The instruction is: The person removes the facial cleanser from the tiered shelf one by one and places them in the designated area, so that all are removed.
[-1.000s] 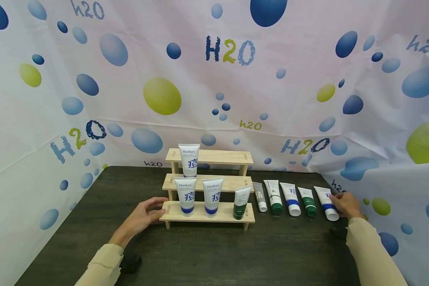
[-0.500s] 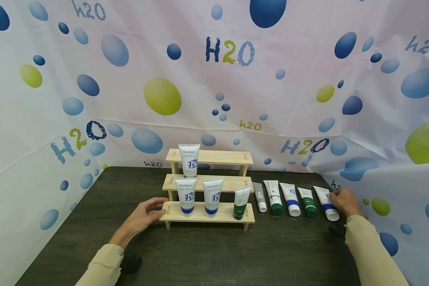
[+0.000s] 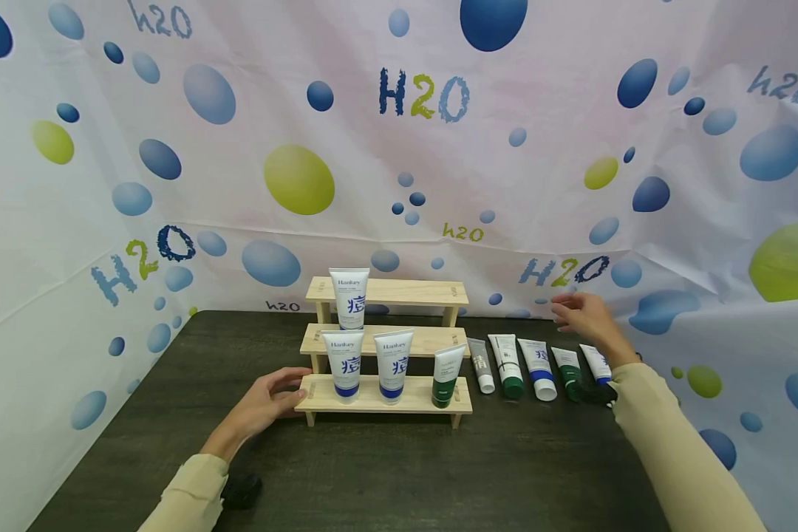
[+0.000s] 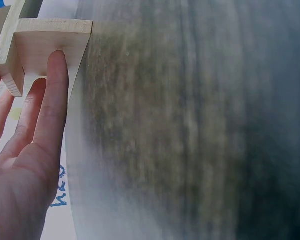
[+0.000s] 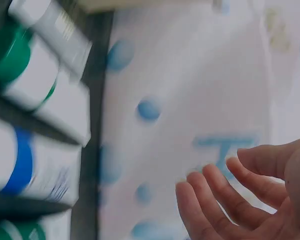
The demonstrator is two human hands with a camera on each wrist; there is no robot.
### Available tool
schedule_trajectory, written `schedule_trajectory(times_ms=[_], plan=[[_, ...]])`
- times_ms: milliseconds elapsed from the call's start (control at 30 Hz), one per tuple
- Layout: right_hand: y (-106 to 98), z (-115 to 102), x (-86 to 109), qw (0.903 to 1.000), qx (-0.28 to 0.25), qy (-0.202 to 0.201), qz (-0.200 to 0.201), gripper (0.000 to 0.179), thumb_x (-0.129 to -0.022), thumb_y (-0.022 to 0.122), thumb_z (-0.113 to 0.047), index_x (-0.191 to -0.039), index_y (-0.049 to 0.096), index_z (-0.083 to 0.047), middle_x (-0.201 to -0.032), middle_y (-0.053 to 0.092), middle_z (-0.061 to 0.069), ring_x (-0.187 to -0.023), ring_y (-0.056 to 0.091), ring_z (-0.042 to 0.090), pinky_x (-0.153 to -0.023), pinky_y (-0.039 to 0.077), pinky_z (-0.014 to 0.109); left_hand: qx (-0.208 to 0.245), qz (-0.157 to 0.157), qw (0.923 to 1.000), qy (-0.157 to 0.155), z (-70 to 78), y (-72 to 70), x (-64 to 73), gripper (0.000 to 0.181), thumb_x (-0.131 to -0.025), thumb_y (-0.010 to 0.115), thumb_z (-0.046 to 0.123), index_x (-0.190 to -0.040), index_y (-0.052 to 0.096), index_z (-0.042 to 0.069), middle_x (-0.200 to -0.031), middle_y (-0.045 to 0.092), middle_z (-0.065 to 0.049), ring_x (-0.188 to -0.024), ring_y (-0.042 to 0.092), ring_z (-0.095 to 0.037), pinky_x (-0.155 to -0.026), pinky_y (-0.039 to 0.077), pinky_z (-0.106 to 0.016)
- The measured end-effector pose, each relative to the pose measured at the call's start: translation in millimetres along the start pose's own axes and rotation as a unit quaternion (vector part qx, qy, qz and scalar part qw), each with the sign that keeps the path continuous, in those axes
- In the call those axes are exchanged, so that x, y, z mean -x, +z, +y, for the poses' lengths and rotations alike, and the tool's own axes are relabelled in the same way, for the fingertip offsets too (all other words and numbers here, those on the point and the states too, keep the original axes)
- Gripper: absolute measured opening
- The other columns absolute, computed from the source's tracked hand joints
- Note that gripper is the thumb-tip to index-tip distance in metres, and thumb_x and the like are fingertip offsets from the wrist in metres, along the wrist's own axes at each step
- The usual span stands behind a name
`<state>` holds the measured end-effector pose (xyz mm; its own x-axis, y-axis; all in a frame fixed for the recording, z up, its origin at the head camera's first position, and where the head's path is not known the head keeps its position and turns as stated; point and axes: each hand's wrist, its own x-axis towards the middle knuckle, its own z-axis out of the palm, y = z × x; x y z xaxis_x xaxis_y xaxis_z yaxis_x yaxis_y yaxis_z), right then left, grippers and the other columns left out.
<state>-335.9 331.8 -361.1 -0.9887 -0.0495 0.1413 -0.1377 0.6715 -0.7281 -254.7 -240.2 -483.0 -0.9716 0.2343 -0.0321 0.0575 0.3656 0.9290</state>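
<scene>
My left hand [image 3: 269,399] is at the left end of the lowest step of a wooden tiered display stand [image 3: 386,395]. In the left wrist view its fingers [image 4: 51,105] lie fairly straight against the stand's end piece [image 4: 55,45]. My right hand [image 3: 588,321] hangs in the air above the right end of a row of lying tubes, holding nothing. Its fingers are loosely bent in the right wrist view, with the thumb [image 5: 270,159] apart from most of them. Nearest below is a white-and-blue tube [image 3: 595,362], partly hidden by the sleeve, beside a green-and-white tube [image 3: 567,362].
A white-and-blue tube [image 3: 350,299] stands on the stand's middle step. Two more white-and-blue tubes [image 3: 343,362] and a green-capped tube [image 3: 448,377] stand on the lowest step. A grey tube [image 3: 481,366] heads the row right of the stand. Patterned cloth [image 3: 399,162] hangs behind.
My right hand has left the rightmost tube and moved up and to the left, empty. That tube still lies on the table. The left hand and the stand have stayed in place.
</scene>
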Motion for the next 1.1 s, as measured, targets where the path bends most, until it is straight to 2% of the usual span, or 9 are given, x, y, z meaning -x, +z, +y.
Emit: schedule_trajectory(times_ms=[200,433,533,700,800,1000,1100], plan=[[22,-52,-0.2,0.9976,-0.005,-0.065,-0.024,0.041,-0.107,0.057,-0.019,-0.135,0.058,0.011,-0.130,0.063,0.036,-0.106,0.072,0.041,-0.075,0.065,0.029,0.000,-0.004,1.0000,-0.004,1.9,0.5,0.2,0.060,-0.101,0.068,0.029,-0.151,0.048,0.003,-0.153,0.045,-0.031,-0.126,0.062,-0.036,-0.094,0.062,-0.044],[45,-92,-1.1,0.9948,-0.038,-0.083,-0.044,0.039,-0.106,0.059,-0.018,-0.136,0.060,0.005,-0.131,0.065,0.031,-0.111,0.069,0.042,-0.085,0.065,0.040,0.008,-0.005,0.9999,-0.004,2.0,-1.9,2.5,0.060,-0.102,0.068,0.028,-0.151,0.047,0.002,-0.153,0.045,-0.031,-0.126,0.061,-0.036,-0.094,0.062,-0.044],[53,-105,-0.3,0.9919,-0.056,-0.101,-0.053,0.037,-0.105,0.059,-0.016,-0.135,0.060,0.006,-0.130,0.065,0.032,-0.108,0.070,0.041,-0.085,0.065,0.043,0.012,-0.006,0.9999,-0.007,1.9,-1.6,2.5,0.060,-0.101,0.068,0.028,-0.151,0.047,0.002,-0.152,0.045,-0.031,-0.124,0.062,-0.033,-0.094,0.062,-0.044],[66,-125,3.8,0.9851,-0.067,-0.143,-0.069,0.035,-0.105,0.060,-0.013,-0.132,0.062,0.009,-0.127,0.067,0.032,-0.100,0.072,0.037,-0.081,0.065,0.041,0.006,-0.005,0.9999,-0.013,2.5,-0.4,1.8,0.061,-0.101,0.069,0.030,-0.151,0.047,0.002,-0.151,0.047,-0.031,-0.122,0.063,-0.031,-0.094,0.062,-0.044],[74,-136,6.0,0.9828,-0.070,-0.154,-0.074,0.034,-0.105,0.061,-0.014,-0.130,0.063,0.008,-0.124,0.069,0.030,-0.098,0.072,0.036,-0.079,0.065,0.039,0.006,-0.007,0.9999,-0.010,2.6,-0.9,1.7,0.061,-0.101,0.068,0.029,-0.151,0.047,0.002,-0.149,0.048,-0.031,-0.121,0.063,-0.031,-0.094,0.062,-0.044],[85,-155,9.2,0.9812,-0.069,-0.161,-0.081,0.032,-0.103,0.062,-0.015,-0.128,0.066,0.004,-0.119,0.072,0.025,-0.091,0.073,0.025,-0.077,0.065,0.034,0.013,-0.010,0.9998,-0.007,1.8,-1.2,1.6,0.061,-0.102,0.068,0.028,-0.152,0.046,0.001,-0.148,0.049,-0.031,-0.120,0.063,-0.029,-0.093,0.063,-0.044],[89,-164,9.5,0.9808,-0.068,-0.164,-0.080,0.030,-0.103,0.063,-0.015,-0.127,0.067,0.002,-0.118,0.072,0.024,-0.089,0.074,0.025,-0.076,0.065,0.036,0.014,-0.010,0.9998,-0.009,1.5,-0.7,1.7,0.062,-0.101,0.068,0.029,-0.152,0.045,0.002,-0.148,0.049,-0.031,-0.120,0.064,-0.029,-0.093,0.063,-0.044]])
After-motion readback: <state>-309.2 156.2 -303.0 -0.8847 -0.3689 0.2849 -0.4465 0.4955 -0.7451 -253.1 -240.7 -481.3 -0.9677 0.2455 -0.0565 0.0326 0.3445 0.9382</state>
